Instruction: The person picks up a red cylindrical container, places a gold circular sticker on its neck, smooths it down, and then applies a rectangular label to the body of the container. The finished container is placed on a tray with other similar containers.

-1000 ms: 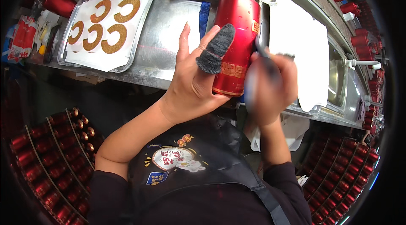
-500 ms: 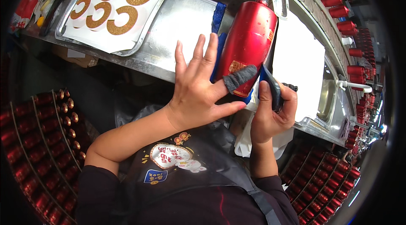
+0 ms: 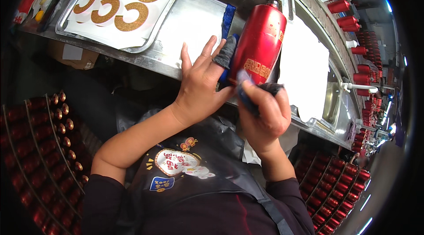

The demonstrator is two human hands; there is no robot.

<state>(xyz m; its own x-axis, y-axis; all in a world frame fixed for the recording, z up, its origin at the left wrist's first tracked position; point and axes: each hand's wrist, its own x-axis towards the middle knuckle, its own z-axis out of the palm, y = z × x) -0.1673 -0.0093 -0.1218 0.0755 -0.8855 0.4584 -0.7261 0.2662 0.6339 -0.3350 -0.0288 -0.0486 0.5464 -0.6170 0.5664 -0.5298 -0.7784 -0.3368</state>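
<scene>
A shiny red bottle (image 3: 260,36) lies tilted on a blue-padded rest, its neck pointing to the far side. Gold patterned decoration (image 3: 257,68) shows near its base, with small droplets farther up. My left hand (image 3: 198,76) is beside the bottle's lower left side, fingers apart; a dark grey cloth sleeve covers its index finger. My right hand (image 3: 267,111) is closed around a dark blue flat pad (image 3: 248,98), held against or just over the bottle's base end. Motion blurs the pad's tip, and fingers hide part of it.
On the left, a clear tray (image 3: 152,36) holds gold C-shaped decals on white sheets. White paper (image 3: 304,71) covers the bench right of the bottle, beside a sink (image 3: 332,102) with a white tap. Racks of red bottles (image 3: 31,155) stand low on both sides.
My right hand has moved left with the pad to the bottle's base. My left index finger has lifted off the bottle's front to its left side. The bottle's gold decoration has turned more into view.
</scene>
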